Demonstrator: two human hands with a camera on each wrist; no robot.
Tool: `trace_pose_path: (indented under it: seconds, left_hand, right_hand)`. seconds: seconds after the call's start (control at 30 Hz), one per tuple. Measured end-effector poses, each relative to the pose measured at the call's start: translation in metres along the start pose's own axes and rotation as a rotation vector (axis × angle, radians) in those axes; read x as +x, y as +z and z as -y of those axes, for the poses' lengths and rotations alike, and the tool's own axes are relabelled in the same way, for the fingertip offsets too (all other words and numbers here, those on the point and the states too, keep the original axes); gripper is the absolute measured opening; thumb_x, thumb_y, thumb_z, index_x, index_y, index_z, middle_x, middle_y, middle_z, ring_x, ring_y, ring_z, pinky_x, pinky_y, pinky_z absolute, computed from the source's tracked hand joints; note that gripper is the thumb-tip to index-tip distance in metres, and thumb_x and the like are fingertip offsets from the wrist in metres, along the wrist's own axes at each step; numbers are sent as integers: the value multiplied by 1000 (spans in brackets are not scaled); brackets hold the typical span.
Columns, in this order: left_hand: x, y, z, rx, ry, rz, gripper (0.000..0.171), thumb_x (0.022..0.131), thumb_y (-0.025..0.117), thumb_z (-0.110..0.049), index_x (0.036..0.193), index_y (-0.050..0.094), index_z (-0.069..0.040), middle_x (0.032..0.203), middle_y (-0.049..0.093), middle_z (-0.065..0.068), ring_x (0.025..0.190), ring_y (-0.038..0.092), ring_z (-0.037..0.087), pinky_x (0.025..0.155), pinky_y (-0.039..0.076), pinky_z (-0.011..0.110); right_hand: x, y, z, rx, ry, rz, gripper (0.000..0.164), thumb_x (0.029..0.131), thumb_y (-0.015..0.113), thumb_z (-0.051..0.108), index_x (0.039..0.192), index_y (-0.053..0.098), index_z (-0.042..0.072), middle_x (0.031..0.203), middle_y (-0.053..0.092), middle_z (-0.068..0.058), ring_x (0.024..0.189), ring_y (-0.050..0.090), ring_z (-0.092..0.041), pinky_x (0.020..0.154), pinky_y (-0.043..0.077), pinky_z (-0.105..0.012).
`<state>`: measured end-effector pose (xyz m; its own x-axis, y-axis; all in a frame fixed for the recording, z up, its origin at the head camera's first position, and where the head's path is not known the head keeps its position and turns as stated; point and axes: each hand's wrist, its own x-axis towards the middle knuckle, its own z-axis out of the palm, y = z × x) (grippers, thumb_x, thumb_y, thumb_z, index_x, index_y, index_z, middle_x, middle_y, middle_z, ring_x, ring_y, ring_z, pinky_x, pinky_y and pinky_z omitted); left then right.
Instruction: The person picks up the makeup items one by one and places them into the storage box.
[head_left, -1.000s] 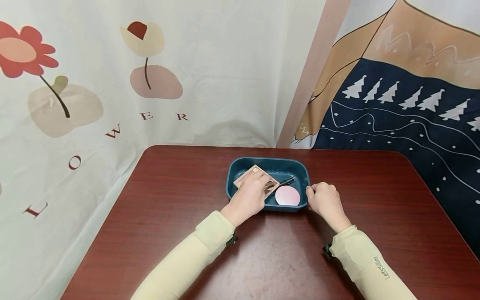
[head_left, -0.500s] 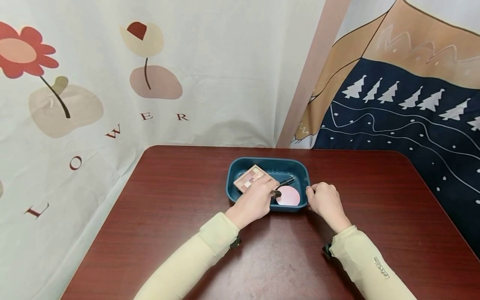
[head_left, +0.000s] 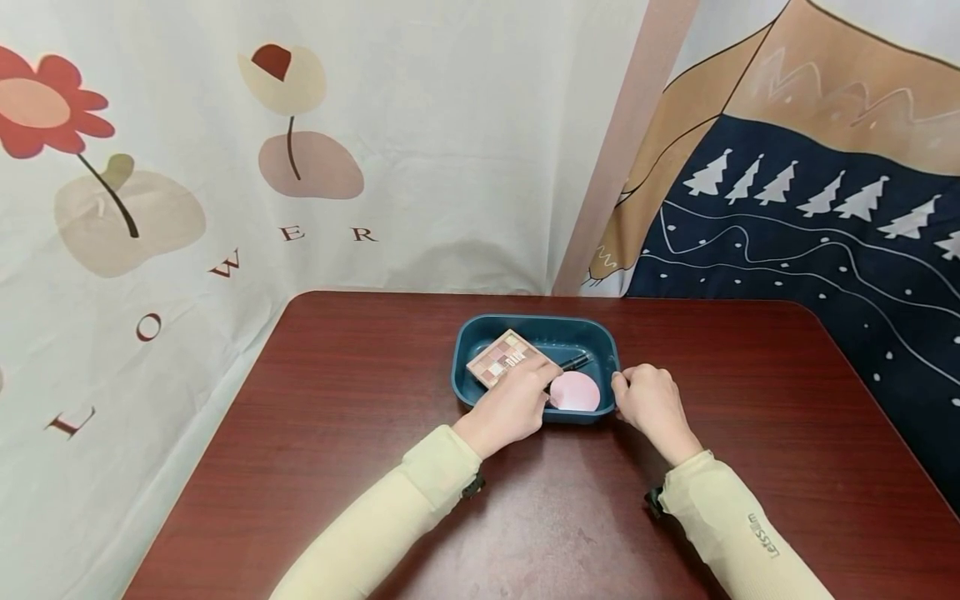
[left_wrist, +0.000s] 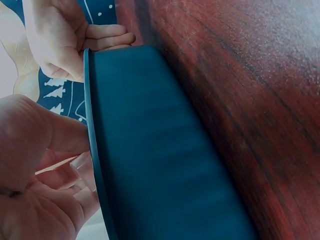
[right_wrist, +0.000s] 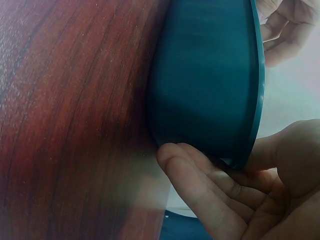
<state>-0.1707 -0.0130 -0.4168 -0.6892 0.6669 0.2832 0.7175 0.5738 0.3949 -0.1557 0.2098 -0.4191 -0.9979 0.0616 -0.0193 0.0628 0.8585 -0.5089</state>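
A dark teal tray (head_left: 461, 354) stands on the table. Inside it lie an eyeshadow palette (head_left: 495, 360), leaning at the left, a round pink disc (head_left: 576, 392) at the front right, and a slim black pen-like stick (head_left: 577, 362) behind the disc. My left hand (head_left: 504, 410) reaches over the front rim, fingers bent down between palette and disc. Its thumb and fingers pinch a small brown tube, now mostly hidden; a clear, glassy piece (left_wrist: 82, 167) shows between them in the left wrist view. My right hand (head_left: 651, 404) grips the tray's right end, thumb at the rim and fingers outside.
The tray sits towards the back of a reddish-brown wooden table (head_left: 360, 358). Behind the table hang a pale curtain (head_left: 465, 150) with flower prints and a dark blue cloth (head_left: 787, 233) with white trees.
My left hand has moved slightly right and lower, from over the palette to beside the pink disc, carrying the brown tube, which has dropped out of sight. The right hand has stayed at the tray.
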Motion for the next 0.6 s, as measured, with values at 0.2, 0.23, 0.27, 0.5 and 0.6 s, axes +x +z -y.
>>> trace_pose_path:
  seconds: [0.2,0.23,0.27,0.5,0.6]
  left_hand:
    - [-1,1,1,17,13,-10,29,90,66,9,118,69,3,115,68,12,110,64,23,102,52,32]
    - [-1,1,2,19,16,-11,28,90,66,9,118,69,3,115,68,12,110,64,24,101,52,32]
    - [-1,1,2,26,18,-12,28,90,66,9,118,68,3,115,68,12,110,64,23,101,52,32]
    - [-3,1,2,41,20,-27,24,93,66,4,117,68,3,115,67,13,108,64,24,100,53,33]
    - [-4,0,1,43,20,-32,23,94,66,2,117,69,3,115,67,12,108,64,24,100,52,34]
  right_hand:
    - [0,0,0,-3,-11,-12,41,101,51,13,66,72,9,50,63,3,58,63,-20,57,47,-36]
    - [0,0,0,-4,-18,-18,41,100,51,13,65,72,9,50,63,3,58,64,-21,58,47,-37]
    - [0,0,0,-4,-24,-24,41,100,51,12,65,72,9,50,63,3,58,64,-21,58,48,-37]
    - [-1,0,1,1,-24,-23,39,101,52,12,69,75,6,51,63,3,56,63,-18,57,47,-35]
    - [-1,0,1,4,-12,-12,39,101,52,12,72,76,6,52,63,3,56,63,-17,57,46,-34]
